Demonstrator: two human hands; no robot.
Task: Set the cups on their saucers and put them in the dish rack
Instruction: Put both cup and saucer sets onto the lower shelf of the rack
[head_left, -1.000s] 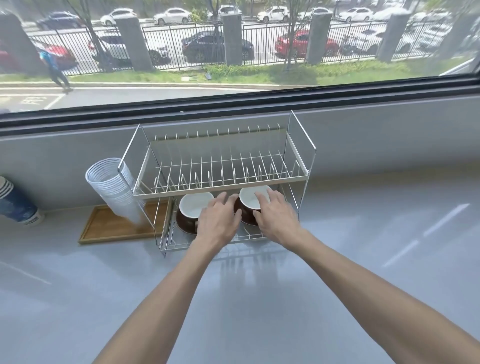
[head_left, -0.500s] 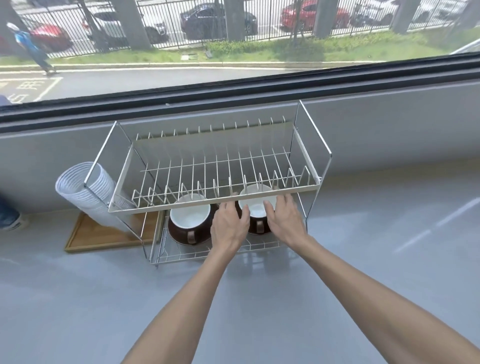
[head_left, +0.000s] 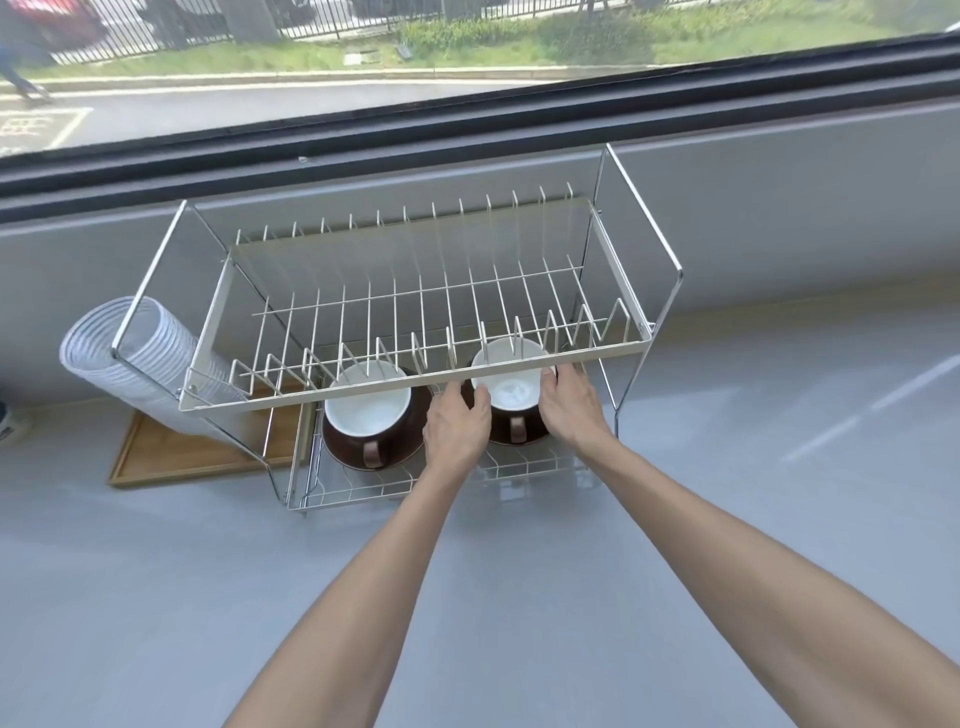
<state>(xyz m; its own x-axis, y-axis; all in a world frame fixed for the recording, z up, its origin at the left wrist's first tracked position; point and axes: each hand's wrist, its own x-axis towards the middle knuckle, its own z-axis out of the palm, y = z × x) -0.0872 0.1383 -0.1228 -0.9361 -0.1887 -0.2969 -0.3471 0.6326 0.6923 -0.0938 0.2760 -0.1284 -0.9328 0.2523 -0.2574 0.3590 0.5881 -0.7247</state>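
Note:
A two-tier wire dish rack (head_left: 415, 387) stands on the grey counter under the window. On its lower shelf sit two brown cups with white insides, each on a brown saucer. The left cup (head_left: 368, 413) rests alone on its saucer (head_left: 400, 451), handle facing me. The right cup (head_left: 511, 392) is held from both sides: my left hand (head_left: 457, 426) presses its left wall, my right hand (head_left: 569, 402) its right wall. Its saucer is mostly hidden beneath the cup and my hands. The upper shelf holds nothing.
A stack of white disposable cups (head_left: 130, 364) lies tilted against the rack's left end, above a wooden tray (head_left: 171, 460). The window ledge and wall run close behind the rack. Open grey counter (head_left: 779, 441) lies to the right and in front.
Both hands have closed in around the right cup, the left hand leaving the gap between the two cups. The view has tilted down and drawn closer to the rack.

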